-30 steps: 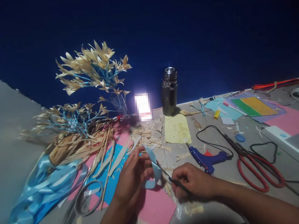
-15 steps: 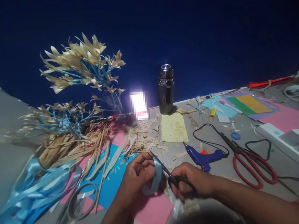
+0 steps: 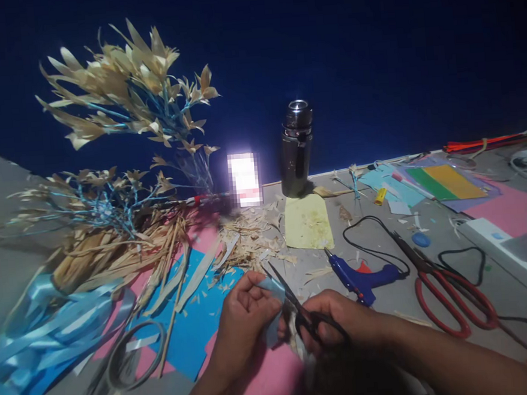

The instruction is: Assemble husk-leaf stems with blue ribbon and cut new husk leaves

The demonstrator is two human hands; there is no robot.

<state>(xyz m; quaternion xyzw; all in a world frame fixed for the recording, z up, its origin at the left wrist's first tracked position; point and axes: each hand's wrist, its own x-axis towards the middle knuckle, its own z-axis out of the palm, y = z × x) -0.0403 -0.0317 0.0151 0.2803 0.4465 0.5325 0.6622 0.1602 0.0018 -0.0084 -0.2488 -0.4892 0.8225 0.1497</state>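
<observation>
Light blue ribbon strip [image 3: 273, 286], pinched in the left hand's [image 3: 251, 311] fingers, held up over a pink sheet [image 3: 276, 378] at near centre of the worktop [image 3: 399, 296]. Right hand [image 3: 330, 318] has its fingers wrapped on the handles of the black scissors [image 3: 302, 310]; blades parted, pointing up and left, right by the ribbon strip. Can't tell whether the strip sits between them. Lower end of the strip hangs under the left hand, partly hidden.

Left side: blue sheet [image 3: 183, 332] with dry leaf strips on top, grey ring [image 3: 111, 370], shiny blue ribbon heap [image 3: 33, 334], pale flowers [image 3: 147, 79] on blue stems behind. Straw-coloured scraps [image 3: 248, 240] beyond the left hand.

Ahead: dark bottle [image 3: 298, 162] upright, yellow sheet [image 3: 308, 221] just in front of it. Blue glue gun [image 3: 363, 279] lies beyond the right hand, nozzle close to the yellow sheet. Further right: red-handled scissors [image 3: 425, 264] lying flat, then white power strip [image 3: 485, 236].
</observation>
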